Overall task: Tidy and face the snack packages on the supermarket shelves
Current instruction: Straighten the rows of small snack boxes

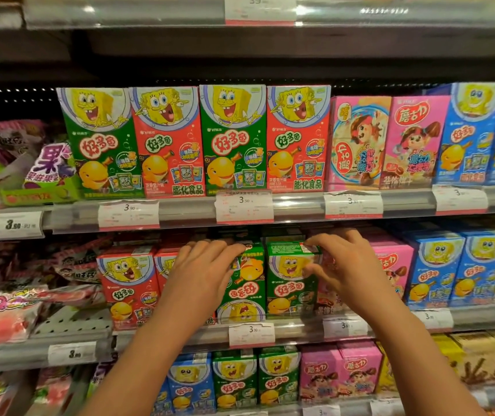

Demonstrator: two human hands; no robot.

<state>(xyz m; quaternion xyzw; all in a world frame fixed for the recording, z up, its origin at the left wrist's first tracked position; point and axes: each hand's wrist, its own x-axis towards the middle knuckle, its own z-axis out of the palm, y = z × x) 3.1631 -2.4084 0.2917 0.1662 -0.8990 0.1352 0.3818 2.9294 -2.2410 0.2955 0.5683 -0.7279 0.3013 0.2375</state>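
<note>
On the middle shelf, my right hand (340, 265) pinches the top right corner of an upright green cartoon snack box (289, 280), thumb on its front and fingers on its top. Left of it stands another green box (247, 288) turned upside down. My left hand (202, 273) lies over that box's upper left part with fingers curved across its top edge. Two red boxes of the same snack (127, 288) stand to the left. Pink boxes (391, 268) sit behind my right hand.
The upper shelf carries a faced row of green and red boxes (234, 139), pink boxes (385, 142) and blue boxes (474, 133). Blue boxes (456, 268) stand right on the middle shelf, soft bags (12, 313) on the left. Price tags (251, 334) line the shelf rails.
</note>
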